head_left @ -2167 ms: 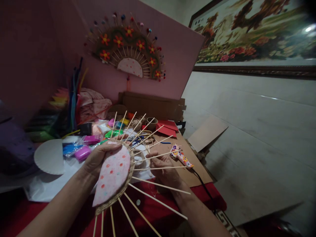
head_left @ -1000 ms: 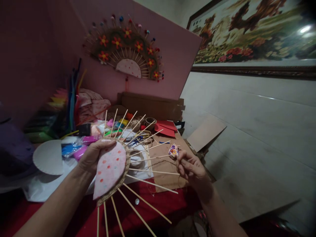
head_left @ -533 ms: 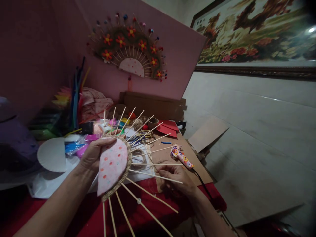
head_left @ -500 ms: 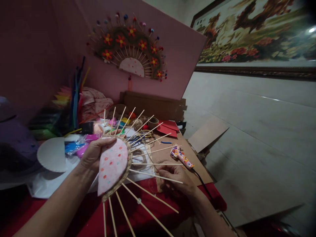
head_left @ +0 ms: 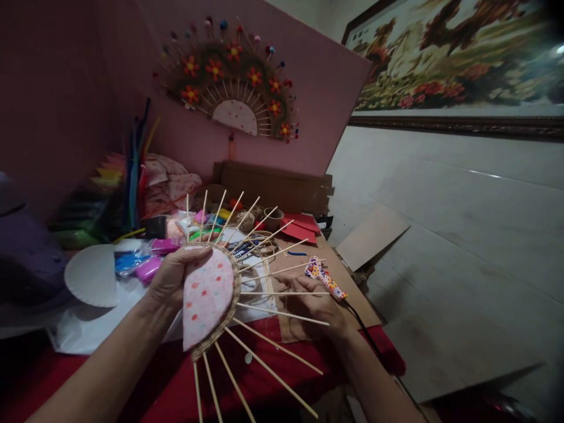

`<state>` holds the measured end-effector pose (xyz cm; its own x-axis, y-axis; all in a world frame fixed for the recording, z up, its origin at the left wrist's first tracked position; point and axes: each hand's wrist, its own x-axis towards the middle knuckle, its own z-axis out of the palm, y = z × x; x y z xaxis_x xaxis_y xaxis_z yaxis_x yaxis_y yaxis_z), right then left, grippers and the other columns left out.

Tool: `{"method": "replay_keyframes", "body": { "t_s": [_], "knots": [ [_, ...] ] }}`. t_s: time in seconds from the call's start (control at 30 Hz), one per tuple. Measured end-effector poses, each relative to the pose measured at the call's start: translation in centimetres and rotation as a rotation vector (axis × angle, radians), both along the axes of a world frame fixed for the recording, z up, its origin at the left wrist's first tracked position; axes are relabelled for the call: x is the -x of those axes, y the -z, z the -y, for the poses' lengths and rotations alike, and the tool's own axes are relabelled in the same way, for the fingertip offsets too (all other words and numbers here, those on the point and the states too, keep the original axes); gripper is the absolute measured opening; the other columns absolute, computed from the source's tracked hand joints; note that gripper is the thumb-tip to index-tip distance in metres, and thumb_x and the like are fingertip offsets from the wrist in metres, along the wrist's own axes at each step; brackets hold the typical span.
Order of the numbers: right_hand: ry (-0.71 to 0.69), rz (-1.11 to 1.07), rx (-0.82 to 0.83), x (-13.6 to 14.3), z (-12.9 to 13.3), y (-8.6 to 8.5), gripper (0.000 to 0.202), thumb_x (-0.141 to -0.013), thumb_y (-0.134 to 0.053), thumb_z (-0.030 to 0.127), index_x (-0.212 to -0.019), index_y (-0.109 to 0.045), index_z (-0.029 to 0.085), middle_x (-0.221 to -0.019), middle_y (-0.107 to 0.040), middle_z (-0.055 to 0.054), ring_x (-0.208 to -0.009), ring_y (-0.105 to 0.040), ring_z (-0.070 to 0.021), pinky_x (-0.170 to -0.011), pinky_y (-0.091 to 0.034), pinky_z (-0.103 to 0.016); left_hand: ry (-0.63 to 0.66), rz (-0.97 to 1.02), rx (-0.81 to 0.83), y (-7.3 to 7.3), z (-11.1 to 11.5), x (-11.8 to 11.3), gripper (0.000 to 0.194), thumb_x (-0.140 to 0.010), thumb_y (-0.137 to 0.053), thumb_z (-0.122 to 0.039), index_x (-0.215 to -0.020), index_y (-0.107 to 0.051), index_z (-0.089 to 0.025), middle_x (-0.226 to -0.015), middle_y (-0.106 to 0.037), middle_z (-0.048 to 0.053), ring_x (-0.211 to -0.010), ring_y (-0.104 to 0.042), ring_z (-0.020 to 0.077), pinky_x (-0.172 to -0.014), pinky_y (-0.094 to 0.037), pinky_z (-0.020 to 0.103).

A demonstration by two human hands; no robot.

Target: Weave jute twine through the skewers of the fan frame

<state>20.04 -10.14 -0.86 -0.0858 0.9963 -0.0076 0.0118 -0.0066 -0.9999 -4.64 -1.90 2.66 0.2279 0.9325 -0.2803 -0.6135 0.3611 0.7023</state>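
My left hand [head_left: 170, 275] grips a half-round fan base [head_left: 207, 299] by its upper edge, thumb in front. Pink dotted cloth covers its face, and a braided twine rim [head_left: 237, 288] runs along the curve. Thin wooden sticks [head_left: 275, 346] radiate from that rim. Behind the right-hand sticks is my right hand [head_left: 319, 305], its fingers pinched on a thin twine strand that is hard to follow in the dim light. Its fingertips are partly covered by the sticks.
A patterned glue gun [head_left: 326, 279] with a black cord lies on a cardboard sheet [head_left: 352, 311] at right. Red paper [head_left: 302, 228], a small cup [head_left: 274, 217], scissors and colourful packets [head_left: 150, 267] crowd the table. A decorated fan [head_left: 235, 88] hangs on the pink board behind.
The fan base has shifted slightly right in my left hand. My right hand has risen a little behind the sticks, its fingers now pointing more to the left.
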Motion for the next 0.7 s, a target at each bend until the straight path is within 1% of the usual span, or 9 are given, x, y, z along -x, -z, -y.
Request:
{"method": "replay_keyframes", "body": {
  "t_s": [0.1,0.17,0.23,0.33,0.43,0.47,0.53,0.6,0.7],
  "knots": [
    [0.023,-0.113,-0.069,0.0,-0.5,0.2,0.03,-0.075,-0.065,0.037,-0.101,-0.067,0.02,-0.103,-0.066,-0.008,-0.087,-0.061,-0.0174,-0.071,-0.048,-0.027,-0.005,0.004,-0.006,0.1,-0.1,0.0,0.017,-0.068,-0.05,0.004,-0.072,-0.061,-0.009,-0.059,-0.069,0.01,-0.049,-0.066,0.0213,-0.048,-0.056,0.03],
    [0.02,-0.169,-0.085,0.0,-0.6,0.4,0.026,-0.077,-0.063,0.033,-0.099,-0.068,0.019,-0.102,-0.067,-0.008,-0.085,-0.061,-0.0164,-0.072,-0.047,-0.028,-0.017,0.008,0.006,0.0,-0.1,0.0,0.018,-0.068,-0.049,0.004,-0.073,-0.061,-0.009,-0.058,-0.069,0.009,-0.049,-0.066,0.0214,-0.048,-0.056,0.03],
    [0.005,-0.19,-0.045,-0.2,-0.5,0.6,0.023,-0.078,-0.063,0.031,-0.096,-0.068,0.017,-0.091,-0.069,-0.007,-0.074,-0.062,-0.0141,-0.067,-0.047,-0.026,-0.029,0.016,0.024,-0.2,-0.1,0.0,0.02,-0.069,-0.049,0.003,-0.076,-0.062,-0.011,-0.059,-0.069,0.008,-0.05,-0.066,0.0216,-0.049,-0.056,0.031],
    [-0.007,-0.146,-0.004,-0.3,0.0,0.6,0.018,-0.073,-0.068,0.028,-0.087,-0.07,0.016,-0.074,-0.068,-0.004,-0.061,-0.058,-0.0104,-0.058,-0.044,-0.022,-0.036,0.031,0.039,-0.4,0.0,-0.1,0.025,-0.071,-0.047,0.003,-0.079,-0.063,-0.014,-0.059,-0.069,0.006,-0.051,-0.067,0.0214,-0.051,-0.057,0.031],
    [-0.016,-0.073,0.005,-0.2,0.6,0.2,0.017,-0.068,-0.072,0.026,-0.082,-0.072,0.017,-0.066,-0.067,-0.001,-0.054,-0.056,-0.0091,-0.054,-0.043,-0.022,-0.029,0.045,0.044,-0.6,0.1,-0.2,0.03,-0.073,-0.044,0.003,-0.084,-0.064,-0.017,-0.058,-0.069,0.005,-0.051,-0.067,0.0212,-0.051,-0.057,0.031],
    [-0.025,-0.048,0.011,-0.1,0.8,0.1,0.018,-0.068,-0.071,0.027,-0.083,-0.072,0.017,-0.067,-0.068,-0.002,-0.056,-0.057,-0.0099,-0.056,-0.044,-0.023,-0.028,0.053,0.044,-0.6,0.2,-0.2,0.031,-0.073,-0.044,0.003,-0.086,-0.064,-0.017,-0.059,-0.069,0.005,-0.051,-0.067,0.0213,-0.051,-0.057,0.031],
    [-0.065,0.023,0.011,0.1,1.2,0.0,0.019,-0.072,-0.068,0.029,-0.086,-0.073,0.018,-0.075,-0.07,-0.004,-0.066,-0.062,-0.0134,-0.063,-0.048,-0.025,-0.035,0.071,0.045,-0.7,0.2,-0.3,0.033,-0.073,-0.044,0.003,-0.088,-0.065,-0.017,-0.059,-0.069,0.005,-0.051,-0.067,0.0213,-0.051,-0.057,0.031],
    [-0.099,0.085,-0.013,0.5,1.5,0.1,0.019,-0.075,-0.065,0.03,-0.089,-0.073,0.021,-0.084,-0.071,-0.004,-0.077,-0.064,-0.0165,-0.071,-0.049,-0.028,-0.04,0.082,0.051,-0.7,0.3,-0.3,0.033,-0.072,-0.044,0.004,-0.087,-0.065,-0.017,-0.06,-0.069,0.005,-0.05,-0.067,0.0212,-0.051,-0.057,0.031],
    [-0.153,0.124,-0.035,1.3,2.0,0.6,0.019,-0.077,-0.063,0.028,-0.092,-0.073,0.025,-0.096,-0.071,-0.003,-0.089,-0.065,-0.0189,-0.079,-0.05,-0.03,-0.039,0.073,0.056,-0.6,0.2,-0.3,0.031,-0.071,-0.045,0.005,-0.082,-0.065,-0.016,-0.06,-0.069,0.006,-0.051,-0.067,0.0214,-0.051,-0.057,0.031]
  ]
}}
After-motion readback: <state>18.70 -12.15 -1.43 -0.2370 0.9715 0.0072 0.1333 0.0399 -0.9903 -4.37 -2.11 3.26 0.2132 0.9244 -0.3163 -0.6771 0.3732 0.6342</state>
